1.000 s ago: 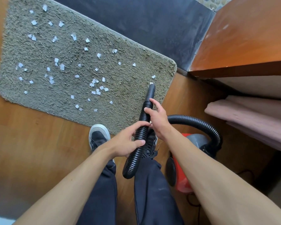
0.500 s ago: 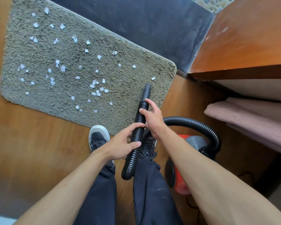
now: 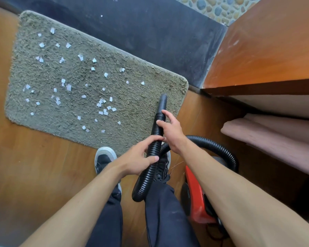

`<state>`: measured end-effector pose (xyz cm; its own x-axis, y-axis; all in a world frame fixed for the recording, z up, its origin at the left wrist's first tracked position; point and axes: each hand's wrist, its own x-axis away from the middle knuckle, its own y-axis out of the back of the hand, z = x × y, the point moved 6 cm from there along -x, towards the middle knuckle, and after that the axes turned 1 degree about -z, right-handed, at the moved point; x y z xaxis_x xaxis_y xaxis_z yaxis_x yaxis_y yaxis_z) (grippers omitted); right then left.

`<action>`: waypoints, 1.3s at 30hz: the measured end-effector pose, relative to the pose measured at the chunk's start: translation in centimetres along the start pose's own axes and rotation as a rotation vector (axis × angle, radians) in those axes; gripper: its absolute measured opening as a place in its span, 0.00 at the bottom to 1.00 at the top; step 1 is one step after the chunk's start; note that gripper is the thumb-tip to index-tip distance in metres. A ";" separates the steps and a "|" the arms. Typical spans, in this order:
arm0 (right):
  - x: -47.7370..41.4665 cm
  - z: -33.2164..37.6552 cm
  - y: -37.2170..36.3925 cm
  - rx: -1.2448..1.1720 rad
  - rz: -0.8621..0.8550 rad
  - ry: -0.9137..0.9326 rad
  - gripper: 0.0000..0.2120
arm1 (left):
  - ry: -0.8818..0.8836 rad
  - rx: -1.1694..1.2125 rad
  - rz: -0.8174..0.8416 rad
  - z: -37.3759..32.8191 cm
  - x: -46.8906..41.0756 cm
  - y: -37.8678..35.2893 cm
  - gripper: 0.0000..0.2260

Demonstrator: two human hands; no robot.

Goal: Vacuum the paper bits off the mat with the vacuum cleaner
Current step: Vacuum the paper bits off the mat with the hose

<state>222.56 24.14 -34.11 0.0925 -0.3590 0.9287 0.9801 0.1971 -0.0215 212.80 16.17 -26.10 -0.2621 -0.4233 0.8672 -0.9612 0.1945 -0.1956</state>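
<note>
A shaggy grey-green mat (image 3: 132,104) lies on the wooden floor, strewn with several small white paper bits (image 3: 103,106), mostly on its left and middle. The black ribbed vacuum hose (image 3: 151,168) runs up between my hands and ends in a smooth nozzle (image 3: 163,102) over the mat's right part, where no bits lie. My left hand (image 3: 139,157) grips the hose low down. Higher up, my right hand (image 3: 169,131) holds it just below the nozzle. The red vacuum body (image 3: 196,198) stands on the floor at my right leg.
My shoes (image 3: 103,159) stand at the mat's near edge. A dark raised step (image 3: 150,36) runs behind the mat. A wooden cabinet (image 3: 268,47) and a pink cushion (image 3: 275,139) fill the right side. Bare wooden floor (image 3: 34,166) lies to the left.
The nozzle has drawn back from the mat's far right corner. The bit at its tip and the one beside it are gone. Both hands keep their grip on the hose.
</note>
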 end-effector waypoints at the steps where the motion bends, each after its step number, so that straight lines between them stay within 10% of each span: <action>1: 0.2 -0.2 -0.1 0.001 0.013 -0.005 0.23 | 0.006 -0.001 0.001 0.2 0.3 -0.2 0.25; 39: 3.7 -9.0 -18.7 0.515 0.201 -0.054 0.25 | 0.036 0.525 -0.138 15.2 11.2 8.2 0.25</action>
<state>206.17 10.97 -33.63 0.2465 -0.2232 0.9431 0.7302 0.6826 -0.0293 200.62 -0.46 -24.95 -0.1359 -0.3808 0.9146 -0.9027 -0.3329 -0.2727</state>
